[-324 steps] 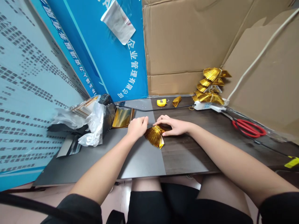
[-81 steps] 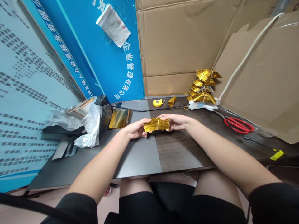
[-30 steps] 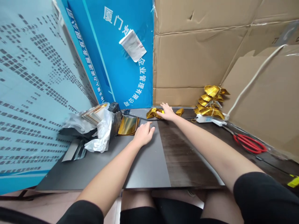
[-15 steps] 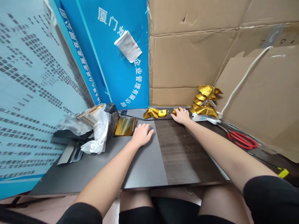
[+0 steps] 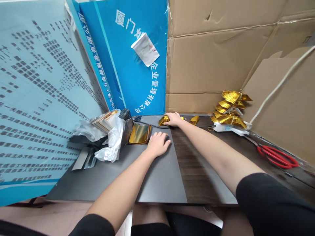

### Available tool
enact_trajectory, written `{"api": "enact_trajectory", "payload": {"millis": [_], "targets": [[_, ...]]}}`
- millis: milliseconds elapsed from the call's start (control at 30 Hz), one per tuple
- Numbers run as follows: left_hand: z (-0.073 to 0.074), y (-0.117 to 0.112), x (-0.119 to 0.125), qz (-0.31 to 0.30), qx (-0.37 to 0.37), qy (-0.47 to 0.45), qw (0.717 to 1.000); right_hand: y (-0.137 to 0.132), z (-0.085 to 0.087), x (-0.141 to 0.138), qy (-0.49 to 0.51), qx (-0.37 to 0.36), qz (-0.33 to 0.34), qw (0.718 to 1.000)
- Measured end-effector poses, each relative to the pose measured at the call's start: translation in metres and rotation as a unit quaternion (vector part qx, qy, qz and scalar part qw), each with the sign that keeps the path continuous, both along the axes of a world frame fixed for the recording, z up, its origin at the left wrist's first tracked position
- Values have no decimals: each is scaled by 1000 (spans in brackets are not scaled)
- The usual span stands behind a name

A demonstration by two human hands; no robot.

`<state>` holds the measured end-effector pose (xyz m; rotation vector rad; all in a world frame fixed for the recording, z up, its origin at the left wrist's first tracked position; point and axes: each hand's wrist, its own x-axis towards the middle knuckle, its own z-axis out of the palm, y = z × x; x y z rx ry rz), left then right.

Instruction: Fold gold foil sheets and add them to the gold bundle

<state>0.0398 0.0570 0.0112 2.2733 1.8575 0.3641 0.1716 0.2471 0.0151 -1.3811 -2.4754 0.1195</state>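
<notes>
The right hand (image 5: 173, 119) is touching a gold foil fan (image 5: 163, 120) at top centre, its grip clamped or not, I cannot tell. The left hand (image 5: 157, 145) is resting on the grey table (image 5: 157, 183), grip apart, just beside a gold foil sheet (image 5: 139, 133).

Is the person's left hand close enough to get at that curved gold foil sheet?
Probably yes: the left hand rests on the grey tabletop right beside the gold foil sheet, and nothing seems to lie between them. The black plastic bag sits beyond the sheet.
</notes>
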Motion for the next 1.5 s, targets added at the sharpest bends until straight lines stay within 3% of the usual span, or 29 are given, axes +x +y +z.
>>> {"api": "enact_trajectory", "payload": {"millis": [233, 333, 633, 800, 967, 1233, 1400, 1500], "targets": [[-3, 2, 0, -4, 2, 0, 1000, 3, 9, -6, 29, -33, 83, 996], [-4, 2, 0, -3, 2, 3, 1000, 3, 9, -12, 5, -65, 88, 994], [-3, 2, 0, -2, -2, 22, 1000, -13, -9, -49, 29, -69, -5, 997], [-2, 1, 0, -6, -2, 23, 1000, -16, -18, -56, 47, -58, -36, 997], [-2, 0, 0, -8, -4, 24, 1000, -8, -18, -51, 68, -73, -7, 995], [-3, 1, 2, -13, -9, 17, 1000, 8, -15, -16, 66, -96, 126, 985], [-5, 1, 1, -15, 2, 10, 1000, 9, -16, -13, 102, -74, 127, 984], [-6, 0, 2, -17, 14, 4, 1000, 6, -7, -14, 136, -41, 109, 984]]}}
